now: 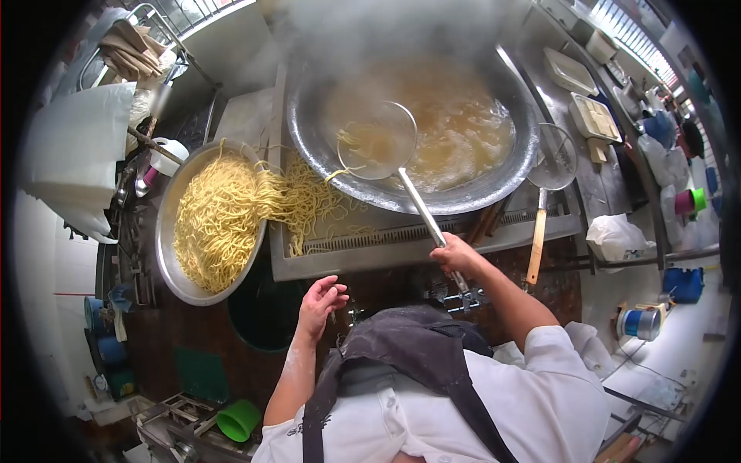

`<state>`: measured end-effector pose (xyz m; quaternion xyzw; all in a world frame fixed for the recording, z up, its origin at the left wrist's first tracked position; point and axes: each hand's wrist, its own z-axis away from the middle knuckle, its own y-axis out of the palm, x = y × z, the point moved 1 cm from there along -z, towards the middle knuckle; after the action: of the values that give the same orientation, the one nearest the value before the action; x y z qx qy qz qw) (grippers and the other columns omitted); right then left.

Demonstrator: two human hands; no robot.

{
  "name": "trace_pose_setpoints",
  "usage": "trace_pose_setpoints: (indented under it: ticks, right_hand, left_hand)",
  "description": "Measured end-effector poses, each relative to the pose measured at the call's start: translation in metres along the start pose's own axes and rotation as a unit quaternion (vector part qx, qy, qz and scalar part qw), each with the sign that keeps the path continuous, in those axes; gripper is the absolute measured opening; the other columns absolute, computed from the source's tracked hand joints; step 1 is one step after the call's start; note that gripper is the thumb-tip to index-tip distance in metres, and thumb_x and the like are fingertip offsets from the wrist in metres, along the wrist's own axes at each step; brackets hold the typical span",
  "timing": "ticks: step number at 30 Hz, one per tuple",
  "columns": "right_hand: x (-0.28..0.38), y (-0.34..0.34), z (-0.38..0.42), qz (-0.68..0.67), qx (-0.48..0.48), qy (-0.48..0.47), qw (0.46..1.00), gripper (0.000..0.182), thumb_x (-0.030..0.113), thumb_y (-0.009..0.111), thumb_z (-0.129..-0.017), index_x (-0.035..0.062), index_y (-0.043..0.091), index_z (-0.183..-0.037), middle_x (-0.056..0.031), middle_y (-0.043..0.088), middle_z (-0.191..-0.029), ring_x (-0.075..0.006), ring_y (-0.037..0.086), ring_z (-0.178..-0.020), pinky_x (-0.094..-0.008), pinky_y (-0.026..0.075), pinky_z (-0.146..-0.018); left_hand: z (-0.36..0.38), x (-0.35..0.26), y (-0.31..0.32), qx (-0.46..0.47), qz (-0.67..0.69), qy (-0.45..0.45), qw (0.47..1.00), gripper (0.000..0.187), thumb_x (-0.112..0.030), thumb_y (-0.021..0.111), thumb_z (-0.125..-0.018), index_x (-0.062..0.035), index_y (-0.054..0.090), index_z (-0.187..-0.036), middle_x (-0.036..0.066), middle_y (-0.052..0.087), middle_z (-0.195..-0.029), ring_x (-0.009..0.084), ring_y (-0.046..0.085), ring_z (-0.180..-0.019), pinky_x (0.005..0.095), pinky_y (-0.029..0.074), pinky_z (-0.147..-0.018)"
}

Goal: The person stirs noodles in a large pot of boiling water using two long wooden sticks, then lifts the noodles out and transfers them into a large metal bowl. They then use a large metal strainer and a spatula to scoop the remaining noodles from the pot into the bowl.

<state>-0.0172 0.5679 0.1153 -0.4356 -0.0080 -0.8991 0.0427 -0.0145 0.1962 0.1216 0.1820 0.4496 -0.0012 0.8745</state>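
Note:
My right hand (457, 256) is wrapped round the metal handle of a round wire strainer (421, 202). The strainer's mesh head is over the left part of a large steaming wok (340, 189), with a few yellow noodles (351, 139) in it. Cloudy liquid (471, 147) bubbles in the wok. My left hand (318, 305) hangs in front of the stove edge, its fingers loosely bent and apart, with nothing visible in it. Nearest to it is a metal bowl (167, 231) heaped with yellow noodles (220, 224). More noodles (305, 197) spill from the bowl onto the stove top.
A second strainer (538, 231) with a wooden handle rests at the wok's right rim. Farther right are white trays (594, 117) and a plastic bag (617, 235). A dark green tub (262, 309) stands below the bowl. Steam hides the wok's far side.

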Motion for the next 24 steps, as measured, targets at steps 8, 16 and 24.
trace_pose_setpoints:
  ticks: [8, 16, 24]
  right_hand:
    - [0.069, 0.12, 0.006, 0.3, -0.064, -0.249, 0.919, 0.027, 0.013, 0.061, -0.088, -0.0034, 0.046, -0.103, -0.0255, 0.064, -0.077, -0.042, 0.066, -0.07, -0.05, 0.052, -0.064]
    - [0.097, 0.108, -0.044, 0.336, -0.116, -0.311, 0.882, 0.035, 0.014, 0.062, -0.087, 0.0052, 0.05, -0.118, -0.0285, 0.067, -0.089, -0.0483, 0.063, -0.089, -0.0543, 0.05, -0.077]
    - [0.1, -0.16, -0.061, 0.365, -0.42, -0.168, 0.814, 0.044, 0.02, 0.059, -0.092, -0.0063, 0.045, -0.124, -0.0295, 0.066, -0.084, -0.0459, 0.066, -0.081, -0.0511, 0.054, -0.072]
  left_hand:
    - [-0.001, -0.015, 0.006, 0.035, -0.009, 0.038, 0.999, 0.039, -0.017, 0.061, -0.098, -0.0013, 0.051, -0.132, 0.011, 0.065, -0.114, 0.02, 0.066, -0.097, 0.0334, 0.054, -0.089]
    - [-0.006, -0.032, 0.021, 0.005, -0.036, 0.055, 0.998, 0.038, -0.016, 0.06, -0.098, -0.0012, 0.051, -0.131, 0.012, 0.065, -0.113, 0.0205, 0.066, -0.096, 0.0344, 0.054, -0.088]
    - [-0.006, 0.014, 0.016, -0.078, 0.042, -0.008, 0.996, 0.035, -0.016, 0.056, -0.099, -0.0031, 0.05, -0.131, 0.012, 0.065, -0.113, 0.0222, 0.067, -0.095, 0.039, 0.055, -0.085]
